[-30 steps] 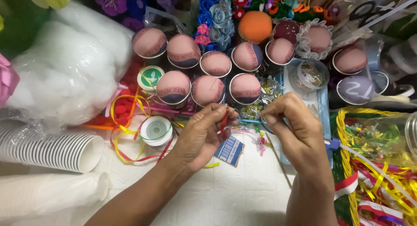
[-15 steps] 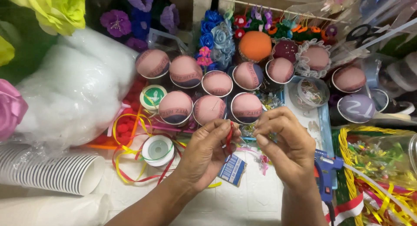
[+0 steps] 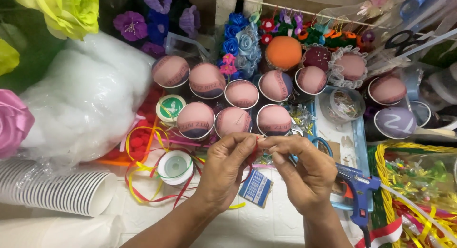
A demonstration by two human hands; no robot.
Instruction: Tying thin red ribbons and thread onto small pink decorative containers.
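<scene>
My left hand (image 3: pixel 223 169) and my right hand (image 3: pixel 304 169) meet fingertip to fingertip over the white work surface. Between them they pinch a thin red ribbon (image 3: pixel 253 150), folded into a small loop. A strand of it curves down below my left fingers. Just behind my hands stand several paper cups topped with pink padded domes (image 3: pixel 232 121). A small blue tag (image 3: pixel 255 188) lies under my hands.
A white ribbon spool (image 3: pixel 175 167) with loose red and yellow ribbon lies left. A bag of white stuffing (image 3: pixel 85 95) and stacked paper cups (image 3: pixel 57 191) fill the left side. A blue glue gun (image 3: pixel 359 191) lies right, beside a yellow basket (image 3: pixel 381 181). Fabric flowers (image 3: pixel 240 38) line the back.
My right hand has moved left and closed in on my left hand, so both now pinch the red ribbon together. The view has shifted slightly downward.
</scene>
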